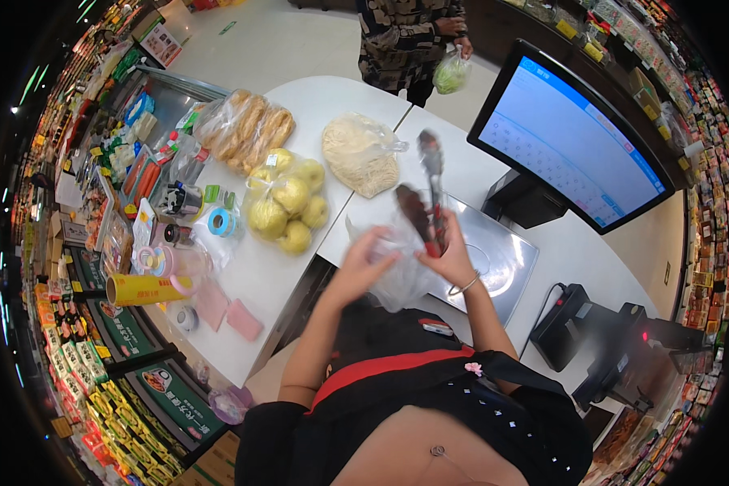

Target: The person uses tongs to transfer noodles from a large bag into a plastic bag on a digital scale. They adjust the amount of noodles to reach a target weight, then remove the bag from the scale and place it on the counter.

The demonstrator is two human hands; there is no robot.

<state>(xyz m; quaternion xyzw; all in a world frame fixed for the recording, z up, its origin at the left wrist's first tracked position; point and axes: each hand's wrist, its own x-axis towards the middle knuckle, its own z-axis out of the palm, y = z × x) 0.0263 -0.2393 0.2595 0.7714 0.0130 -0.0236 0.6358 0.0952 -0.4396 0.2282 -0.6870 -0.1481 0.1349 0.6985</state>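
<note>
My right hand (448, 252) grips a pair of tongs (435, 176), blurred by motion, with shiny metal, dark and red parts. Their spread arms point away from me over the counter. A thin clear plastic bag (404, 282) hangs between my hands, close to my body. The fingers of my left hand (361, 261) are curled at its upper edge. To the right, partly behind my right hand, lies a flat metal scale plate (516, 261). Beyond my hands rests a bag of pale noodles (364, 158). Bagged yellow-green fruit (288, 203) sits to the left.
Bagged fried dough sticks (246, 127) lie at the far left. Tape (222, 222), a cling film roll (146, 290) and pink cloths (243, 319) crowd the counter's left side. A touch screen (574, 136) and black device (559, 328) stand right. Opposite, a person (398, 42) holds bagged greens (452, 76).
</note>
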